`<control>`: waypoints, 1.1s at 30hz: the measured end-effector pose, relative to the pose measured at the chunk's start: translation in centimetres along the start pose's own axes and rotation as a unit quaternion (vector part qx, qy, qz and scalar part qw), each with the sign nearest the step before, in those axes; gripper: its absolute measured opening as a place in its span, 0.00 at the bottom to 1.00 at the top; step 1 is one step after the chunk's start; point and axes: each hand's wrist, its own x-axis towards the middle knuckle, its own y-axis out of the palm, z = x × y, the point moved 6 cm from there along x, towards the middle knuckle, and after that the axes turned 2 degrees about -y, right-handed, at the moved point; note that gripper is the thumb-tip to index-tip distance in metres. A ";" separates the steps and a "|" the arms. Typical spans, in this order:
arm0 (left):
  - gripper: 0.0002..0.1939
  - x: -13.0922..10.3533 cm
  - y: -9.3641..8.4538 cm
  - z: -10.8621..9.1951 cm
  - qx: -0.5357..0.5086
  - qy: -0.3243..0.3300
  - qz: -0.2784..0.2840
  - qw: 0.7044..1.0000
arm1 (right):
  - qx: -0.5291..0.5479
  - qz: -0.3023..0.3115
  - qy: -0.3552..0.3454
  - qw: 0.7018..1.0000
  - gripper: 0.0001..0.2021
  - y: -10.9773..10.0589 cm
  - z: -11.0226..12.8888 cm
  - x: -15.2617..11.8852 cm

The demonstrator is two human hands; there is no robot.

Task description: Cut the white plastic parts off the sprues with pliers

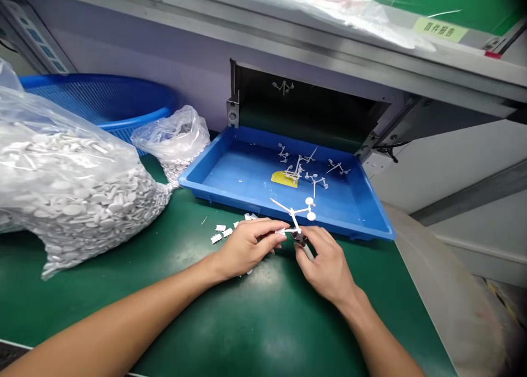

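My left hand [251, 241] pinches one end of a white plastic sprue [293, 212] between thumb and fingertips. The sprue's branches, with small round discs on the right one, stick up above my hands. In my right hand [328, 263] is a pair of nippers [307, 251] with a pale handle. Their dark jaws are at the lower part of the sprue, close to my left fingertips; whether they are closed on it I cannot tell. Small white plastic pieces [221, 228] lie on the green table beside my left hand, and some are partly hidden behind it.
Beyond my hands stands a blue tray [222, 193] with several white sprues and a yellow label [284, 179]. A dark chute [304, 111] opens above it. At left are a large bag of white pieces [82, 201], a smaller bag [175, 141] and a blue basket [99, 91].
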 end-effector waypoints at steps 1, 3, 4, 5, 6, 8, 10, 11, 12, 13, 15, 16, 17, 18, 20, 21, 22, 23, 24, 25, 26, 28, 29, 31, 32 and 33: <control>0.14 0.0 0.0 0.0 0.013 0.006 -0.002 1.000 | -0.002 0.004 -0.004 1.000 0.15 0.0 -0.2 -0.1; 0.14 0.1 0.2 0.0 0.034 0.022 -0.003 0.999 | -0.007 0.012 -0.012 1.000 0.15 0.2 -0.4 -0.2; 0.14 0.2 0.2 -0.1 0.043 0.030 -0.004 0.999 | -0.008 0.016 -0.015 1.000 0.15 0.3 -0.5 -0.3; 0.14 0.2 0.3 -0.1 0.052 0.036 -0.004 0.998 | -0.008 0.019 -0.018 1.000 0.15 0.4 -0.6 -0.3; 0.14 0.2 0.3 -0.2 0.059 0.041 -0.004 0.997 | -0.007 0.020 -0.020 1.000 0.16 0.4 -0.6 -0.3; 0.14 0.3 0.4 -0.3 0.074 0.049 0.000 0.996 | -0.006 0.021 -0.021 1.000 0.16 0.6 -0.7 -0.4; 0.14 0.3 0.6 -0.4 0.085 0.057 0.010 0.995 | -0.008 0.020 -0.022 1.000 0.16 0.7 -0.8 -0.5; 0.14 0.3 0.6 -0.4 0.089 0.060 0.014 0.994 | -0.011 0.019 -0.023 1.000 0.16 0.7 -0.8 -0.5; 0.14 0.3 0.7 -0.3 0.091 0.061 0.018 0.994 | -0.014 0.019 -0.024 0.999 0.16 0.7 -0.9 -0.5; 0.14 0.3 0.7 -0.2 0.090 0.059 0.020 0.994 | -0.017 0.019 -0.024 0.999 0.17 0.7 -0.9 -0.5; 0.14 0.2 0.7 0.0 0.085 0.051 0.022 0.995 | -0.024 0.022 -0.025 0.999 0.18 0.7 -1.1 -0.6; 0.14 0.2 0.8 0.1 0.081 0.047 0.024 0.995 | -0.026 0.024 -0.024 0.999 0.18 0.7 -1.1 -0.6; 0.14 0.2 0.8 0.1 0.079 0.045 0.024 0.996 | -0.028 0.026 -0.024 0.999 0.18 0.7 -1.2 -0.6; 0.14 0.2 0.8 0.2 0.080 0.043 0.024 0.996 | -0.028 0.029 -0.024 0.999 0.18 0.7 -1.2 -0.6; 0.14 0.2 0.7 0.1 0.089 0.041 0.023 0.995 | -0.028 0.033 -0.025 0.999 0.17 0.8 -1.2 -0.6; 0.14 0.2 0.7 0.1 0.095 0.042 0.023 0.994 | -0.029 0.035 -0.025 0.999 0.17 0.8 -1.2 -0.7; 0.14 0.2 0.6 0.0 0.099 0.044 0.024 0.994 | -0.031 0.037 -0.024 0.999 0.18 0.9 -1.2 -0.7; 0.14 0.2 0.6 0.0 0.101 0.048 0.027 0.993 | -0.033 0.040 -0.022 0.998 0.18 1.0 -1.2 -0.7; 0.14 0.1 0.7 -0.1 0.101 0.052 0.030 0.993 | -0.036 0.045 -0.020 0.998 0.18 1.1 -1.3 -0.7; 0.14 0.1 0.7 -0.1 0.099 0.057 0.033 0.993 | -0.038 0.052 -0.019 0.998 0.18 1.3 -1.4 -0.8; 0.15 0.1 0.7 -0.1 0.099 0.061 0.036 0.993 | -0.039 0.059 -0.018 0.997 0.18 1.5 -1.4 -0.8; 0.15 0.0 0.8 0.0 0.104 0.068 0.041 0.991 | -0.039 0.074 -0.016 0.996 0.16 2.0 -1.6 -0.9; 0.15 0.0 0.8 0.0 0.109 0.070 0.045 0.991 | -0.036 0.081 -0.016 0.996 0.14 2.1 -1.5 -1.0; 0.15 0.0 0.6 -0.1 0.121 0.075 0.058 0.988 | -0.019 0.096 -0.012 0.995 0.12 2.2 -1.4 -0.9; 0.15 0.1 0.5 -0.3 0.126 0.078 0.069 0.986 | -0.002 0.108 -0.007 0.994 0.11 2.1 -1.3 -0.8; 0.15 0.1 0.4 -0.5 0.134 0.082 0.087 0.984 | 0.020 0.126 -0.001 0.992 0.09 2.0 -1.3 -0.6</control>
